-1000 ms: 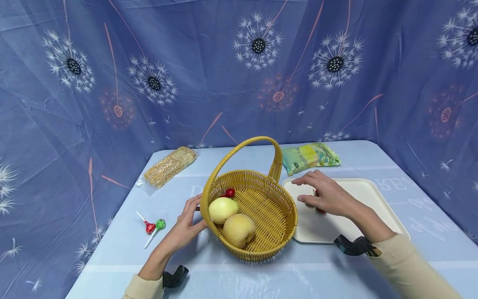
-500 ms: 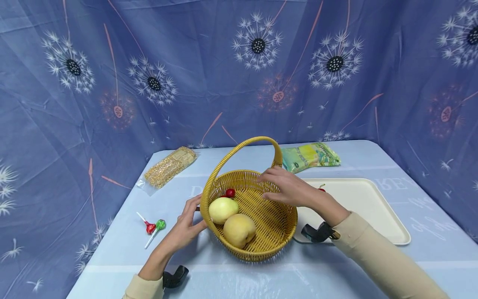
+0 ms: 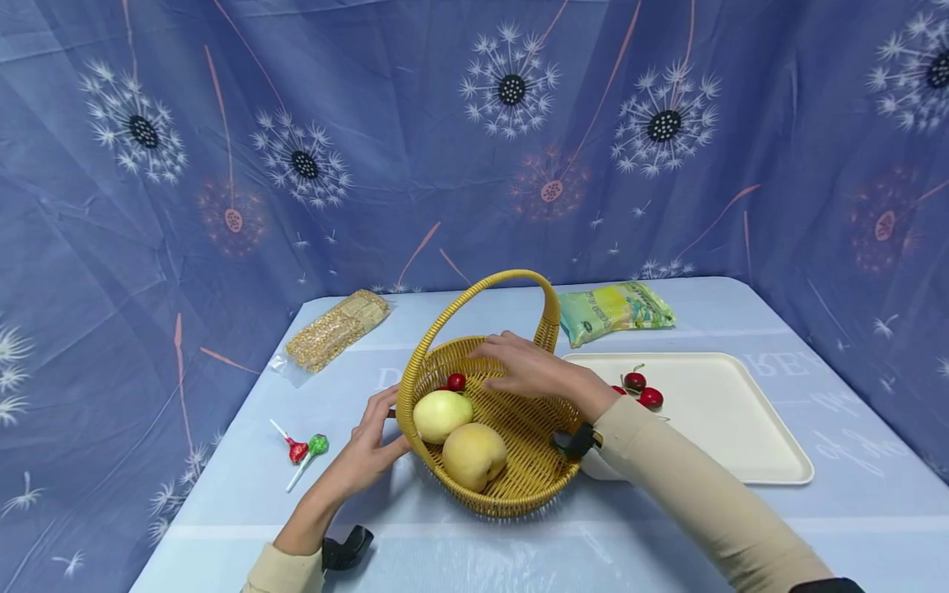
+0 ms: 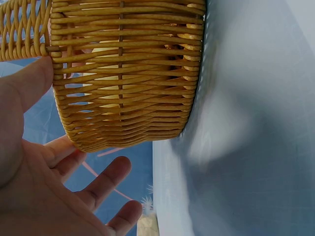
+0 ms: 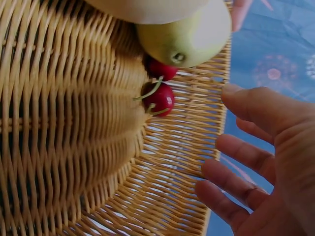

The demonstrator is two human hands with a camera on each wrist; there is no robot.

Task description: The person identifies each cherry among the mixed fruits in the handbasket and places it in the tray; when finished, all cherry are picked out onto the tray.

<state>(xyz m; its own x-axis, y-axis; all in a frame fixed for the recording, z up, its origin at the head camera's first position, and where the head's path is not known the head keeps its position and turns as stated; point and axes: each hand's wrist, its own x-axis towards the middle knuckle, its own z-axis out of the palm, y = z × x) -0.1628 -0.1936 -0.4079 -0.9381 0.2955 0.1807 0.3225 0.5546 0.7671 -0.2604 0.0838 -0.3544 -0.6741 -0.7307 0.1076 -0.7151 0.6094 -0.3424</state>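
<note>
Right grip (image 3: 522, 368) moved leftward over basket (image 3: 528, 441), fingers apart | left grip (image 3: 373, 449) touching it, spread | golden wicker, arched handle (image 3: 549, 321)

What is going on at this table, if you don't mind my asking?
A person's left hand touches the side of a wicker basket, while the right hand hovers over it with nothing in its fingers. In the basket are a pale green fruit, a yellow fruit and two cherries. More cherries lie on the white tray to the right.
</note>
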